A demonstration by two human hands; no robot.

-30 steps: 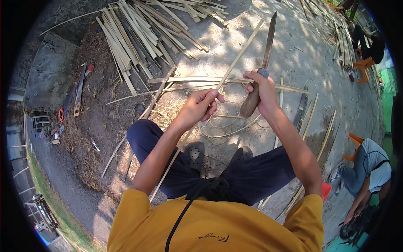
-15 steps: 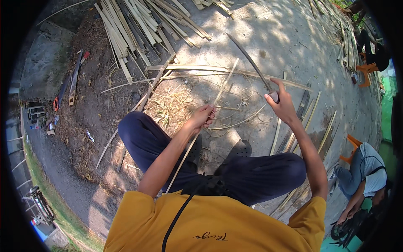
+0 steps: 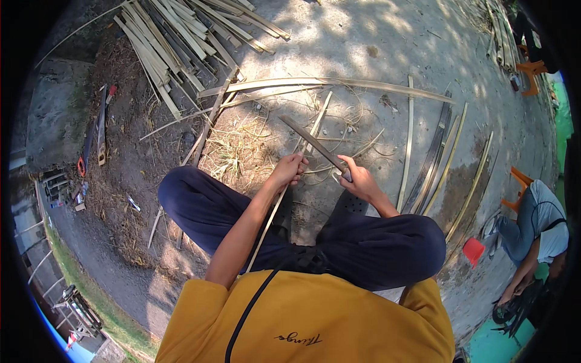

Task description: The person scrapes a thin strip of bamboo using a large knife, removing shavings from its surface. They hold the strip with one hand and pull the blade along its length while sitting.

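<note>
My left hand (image 3: 289,170) is closed round a thin pale bamboo strip (image 3: 322,114), which slants from my lap up past my shins. In my right hand (image 3: 362,183) is the handle of a long knife (image 3: 327,155), with the index finger stretched along its near end. The dark blade points up and left and crosses over the strip just beyond my left fist. Whether the edge touches the strip I cannot tell. Beneath the hands lie loose thin shavings (image 3: 348,162) and a tuft of dry fibres (image 3: 233,158).
A big heap of split bamboo strips (image 3: 175,45) lies at the far left. One long strip (image 3: 327,81) runs across the ground ahead, and several more (image 3: 410,145) lie at right. A handsaw (image 3: 102,133) rests at left. Another person (image 3: 526,230) sits at far right near an orange stool (image 3: 517,181).
My right hand has come down and left, bringing the knife blade from beside the strip to across it. My left hand keeps its hold. A red object now shows at right.
</note>
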